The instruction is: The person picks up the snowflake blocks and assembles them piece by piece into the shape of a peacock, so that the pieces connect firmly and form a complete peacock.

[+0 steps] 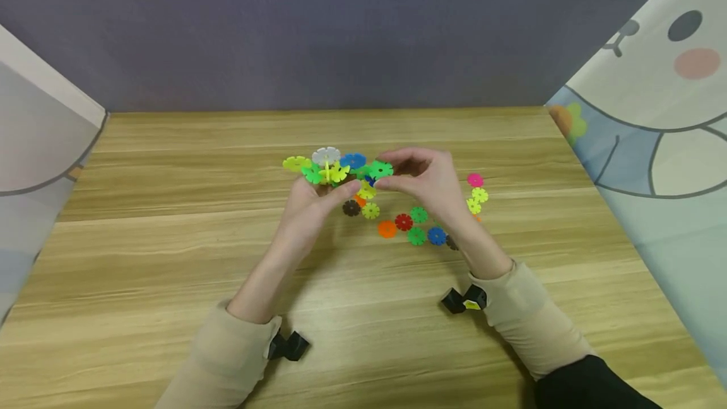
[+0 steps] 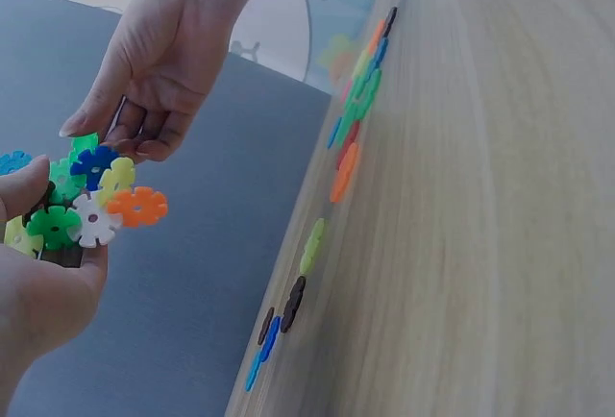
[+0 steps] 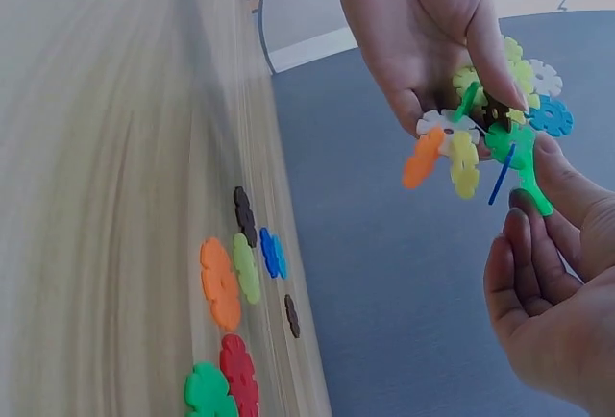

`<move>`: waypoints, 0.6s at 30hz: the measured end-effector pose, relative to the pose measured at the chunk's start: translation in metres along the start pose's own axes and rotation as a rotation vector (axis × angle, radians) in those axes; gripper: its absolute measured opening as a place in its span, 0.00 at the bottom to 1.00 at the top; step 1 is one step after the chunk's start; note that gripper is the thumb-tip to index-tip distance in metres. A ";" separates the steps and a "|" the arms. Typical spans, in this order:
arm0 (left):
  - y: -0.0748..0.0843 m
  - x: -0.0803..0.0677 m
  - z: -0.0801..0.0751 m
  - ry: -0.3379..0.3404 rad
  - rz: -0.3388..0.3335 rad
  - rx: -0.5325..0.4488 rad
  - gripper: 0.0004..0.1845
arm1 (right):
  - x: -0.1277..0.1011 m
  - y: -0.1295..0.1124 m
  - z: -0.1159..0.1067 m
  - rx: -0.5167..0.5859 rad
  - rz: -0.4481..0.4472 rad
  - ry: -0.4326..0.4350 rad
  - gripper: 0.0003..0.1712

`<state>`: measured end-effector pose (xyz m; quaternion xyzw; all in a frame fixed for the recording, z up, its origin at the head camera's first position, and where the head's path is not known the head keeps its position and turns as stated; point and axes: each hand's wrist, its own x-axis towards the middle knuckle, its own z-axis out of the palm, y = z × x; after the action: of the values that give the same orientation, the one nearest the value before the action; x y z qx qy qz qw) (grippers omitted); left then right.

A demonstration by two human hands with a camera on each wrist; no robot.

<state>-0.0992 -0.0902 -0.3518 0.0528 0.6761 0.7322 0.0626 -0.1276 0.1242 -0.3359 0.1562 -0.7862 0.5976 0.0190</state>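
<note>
My left hand [image 1: 307,210] holds up a cluster of interlocked plastic snowflake discs, with the thumb laid across it. A white disc [image 1: 326,156], a blue disc [image 1: 353,161] and several green and yellow ones show in it. At the cluster's right side my right hand [image 1: 428,182] pinches a green snowflake disc [image 1: 381,170] between thumb and fingers. In the right wrist view this green disc [image 3: 534,194] meets another green disc [image 3: 511,145] of the cluster; how firmly they are joined I cannot tell. An orange disc [image 2: 137,207] sticks out from the cluster in the left wrist view.
Loose discs lie on the wooden table [image 1: 170,219] below and right of the hands: orange [image 1: 387,229], red [image 1: 404,222], green [image 1: 416,236], blue [image 1: 437,236], pink [image 1: 475,180] and dark brown [image 1: 351,208] among them. A grey panel [image 1: 329,36] stands behind the table.
</note>
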 end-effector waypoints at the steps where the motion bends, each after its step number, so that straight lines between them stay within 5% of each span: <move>1: 0.000 0.000 0.000 0.000 -0.003 0.010 0.19 | 0.000 0.000 0.001 -0.002 0.001 0.006 0.19; 18: -0.004 0.000 0.002 0.031 0.042 -0.012 0.17 | -0.006 0.001 0.015 0.090 -0.001 0.097 0.18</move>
<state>-0.0984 -0.0883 -0.3551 0.0554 0.6712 0.7383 0.0370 -0.1201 0.1117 -0.3420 0.1282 -0.7567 0.6391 0.0502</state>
